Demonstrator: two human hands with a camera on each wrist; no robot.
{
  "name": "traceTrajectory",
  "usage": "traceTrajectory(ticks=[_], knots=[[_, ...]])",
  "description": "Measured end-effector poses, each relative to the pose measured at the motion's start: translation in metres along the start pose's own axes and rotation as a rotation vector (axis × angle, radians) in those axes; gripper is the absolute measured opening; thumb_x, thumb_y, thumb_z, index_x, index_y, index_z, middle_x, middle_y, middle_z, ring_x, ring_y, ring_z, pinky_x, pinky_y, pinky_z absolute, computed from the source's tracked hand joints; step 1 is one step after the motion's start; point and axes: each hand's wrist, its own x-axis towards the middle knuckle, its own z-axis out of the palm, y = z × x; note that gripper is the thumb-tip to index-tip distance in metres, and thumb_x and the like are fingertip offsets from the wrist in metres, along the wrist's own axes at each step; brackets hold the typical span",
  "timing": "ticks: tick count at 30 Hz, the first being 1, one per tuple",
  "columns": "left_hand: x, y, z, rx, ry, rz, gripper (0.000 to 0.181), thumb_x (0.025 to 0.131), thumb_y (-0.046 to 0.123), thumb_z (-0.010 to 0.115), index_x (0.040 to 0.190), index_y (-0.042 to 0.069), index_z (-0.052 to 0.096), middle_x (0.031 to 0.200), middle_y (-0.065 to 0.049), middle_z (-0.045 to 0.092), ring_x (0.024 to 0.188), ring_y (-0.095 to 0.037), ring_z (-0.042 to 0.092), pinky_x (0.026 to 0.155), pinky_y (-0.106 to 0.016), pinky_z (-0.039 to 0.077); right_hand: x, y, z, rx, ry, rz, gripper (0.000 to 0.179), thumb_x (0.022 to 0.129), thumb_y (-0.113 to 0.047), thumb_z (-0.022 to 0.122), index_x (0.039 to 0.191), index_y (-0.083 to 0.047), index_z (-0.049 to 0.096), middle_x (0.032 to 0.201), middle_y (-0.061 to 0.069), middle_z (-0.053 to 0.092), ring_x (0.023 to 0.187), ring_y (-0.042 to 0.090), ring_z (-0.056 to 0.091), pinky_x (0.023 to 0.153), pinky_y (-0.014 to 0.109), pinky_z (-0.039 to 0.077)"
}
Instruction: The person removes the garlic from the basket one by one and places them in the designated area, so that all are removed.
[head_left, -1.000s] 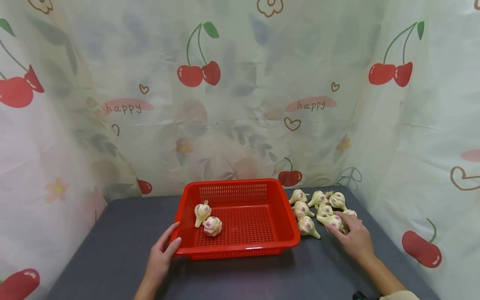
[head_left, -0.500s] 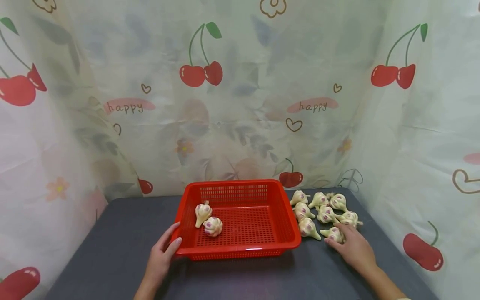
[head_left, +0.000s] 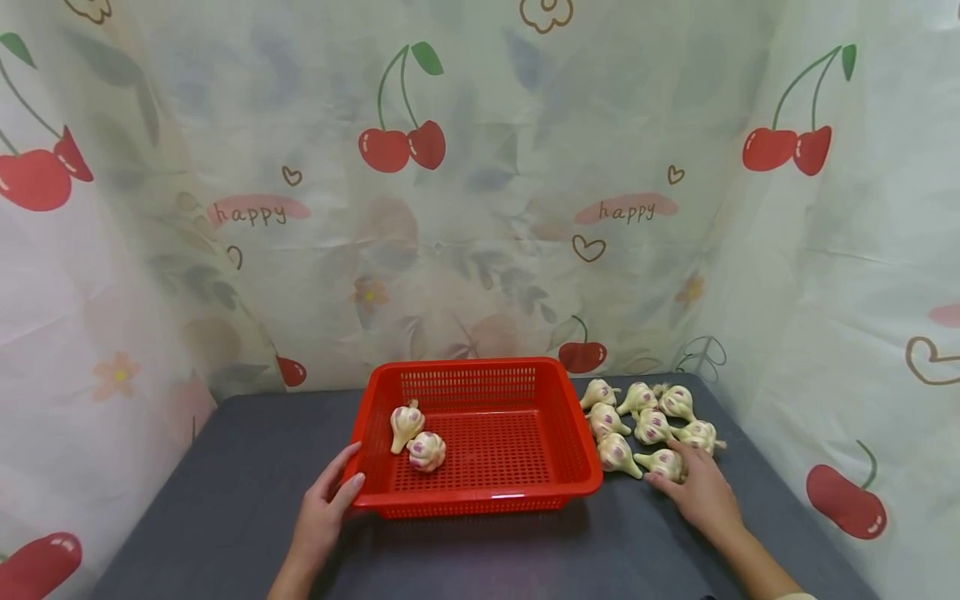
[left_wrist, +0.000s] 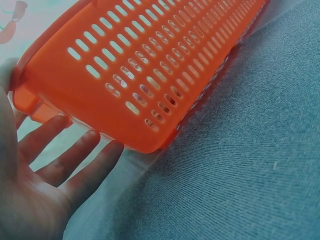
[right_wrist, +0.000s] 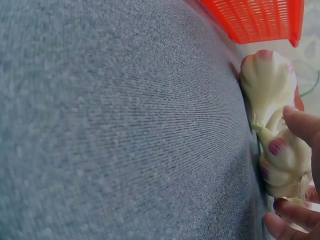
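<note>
The red plastic basket [head_left: 480, 498] stands on the dark grey table with two garlic bulbs [head_left: 427, 451] at its left inside. My left hand [head_left: 318, 512] holds the basket's left front corner, thumb at the rim and fingers against the outside wall [left_wrist: 55, 80]. Right of the basket, my right hand [head_left: 701, 492] has its thumb and fingers around a garlic bulb [head_left: 663, 464] lying on the table. That bulb [right_wrist: 285, 160] has its stem pointing left toward another garlic bulb [right_wrist: 270, 82], close beside it. Part of the right hand falls outside the right wrist view.
Several more garlic bulbs [head_left: 652, 427] lie in rough rows along the basket's right side. The table [head_left: 465, 558] meets a printed curtain [head_left: 480, 275] at the back and sides.
My right hand has brought a garlic bulb forward from the group, then slid it slightly left beside the front bulb. My left hand and the basket stay in place.
</note>
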Motion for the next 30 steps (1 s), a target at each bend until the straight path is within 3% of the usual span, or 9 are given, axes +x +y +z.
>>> traceTrajectory(ticks=[6, 10, 14, 17, 23, 26, 30], knots=[[0.000, 0.000, 0.001, -0.005, 0.001, -0.001, 0.050, 0.098, 0.025, 0.059, 0.145, 0.015, 0.045, 0.143, -0.017, 0.045, 0.111, -0.036, 0.057, 0.081, -0.031, 0.054, -0.002, -0.004, -0.004, 0.002, 0.106, 0.013, 0.069, 0.080, -0.040, 0.079, 0.129, 0.002, 0.055, 0.124, 0.030, 0.052, 0.111, 0.049, 0.049, 0.085, 0.063, 0.039], [0.000, -0.001, 0.001, -0.006, 0.006, -0.004, 0.051, 0.098, 0.027, 0.060, 0.145, 0.014, 0.045, 0.143, -0.018, 0.046, 0.110, -0.036, 0.058, 0.080, -0.031, 0.054, 0.000, -0.010, -0.009, 0.028, 0.207, -0.020, 0.059, 0.081, -0.031, 0.079, 0.124, 0.003, 0.058, 0.120, 0.029, 0.055, 0.109, 0.049, 0.049, 0.088, 0.062, 0.037], [0.000, -0.002, 0.001, -0.012, 0.007, -0.002, 0.052, 0.098, 0.028, 0.060, 0.145, 0.014, 0.045, 0.143, -0.018, 0.045, 0.110, -0.036, 0.058, 0.081, -0.032, 0.054, 0.007, -0.021, -0.013, 0.070, 0.256, -0.038, 0.051, 0.083, -0.027, 0.078, 0.121, 0.003, 0.060, 0.116, 0.026, 0.058, 0.104, 0.044, 0.053, 0.085, 0.058, 0.039], [0.000, -0.002, 0.001, -0.012, 0.005, 0.001, 0.052, 0.098, 0.028, 0.060, 0.145, 0.014, 0.044, 0.144, -0.018, 0.045, 0.111, -0.035, 0.058, 0.082, -0.032, 0.053, 0.014, -0.034, -0.016, 0.125, 0.265, -0.018, 0.049, 0.085, -0.025, 0.077, 0.122, 0.002, 0.060, 0.114, 0.025, 0.057, 0.100, 0.041, 0.054, 0.084, 0.058, 0.038], [0.000, -0.002, 0.000, 0.003, 0.008, -0.007, 0.051, 0.098, 0.028, 0.060, 0.145, 0.014, 0.045, 0.142, -0.017, 0.047, 0.109, -0.033, 0.059, 0.082, -0.031, 0.053, 0.033, -0.058, -0.018, 0.283, 0.242, 0.011, 0.050, 0.088, -0.025, 0.074, 0.128, 0.000, 0.057, 0.121, 0.023, 0.056, 0.109, 0.039, 0.053, 0.088, 0.056, 0.040], [0.000, -0.001, 0.000, -0.004, 0.001, -0.010, 0.052, 0.098, 0.029, 0.060, 0.145, 0.015, 0.045, 0.143, -0.017, 0.045, 0.111, -0.034, 0.058, 0.083, -0.033, 0.053, 0.043, -0.070, -0.016, 0.349, 0.241, -0.016, 0.048, 0.089, -0.024, 0.073, 0.128, -0.001, 0.057, 0.122, 0.021, 0.057, 0.109, 0.038, 0.054, 0.086, 0.053, 0.046], [0.000, -0.001, 0.000, -0.006, 0.002, -0.012, 0.052, 0.098, 0.030, 0.060, 0.145, 0.016, 0.045, 0.144, -0.016, 0.045, 0.112, -0.035, 0.057, 0.084, -0.034, 0.053, 0.053, -0.090, -0.018, 0.403, 0.210, -0.040, 0.047, 0.091, -0.024, 0.071, 0.129, -0.002, 0.055, 0.124, 0.019, 0.056, 0.110, 0.036, 0.052, 0.087, 0.052, 0.045]])
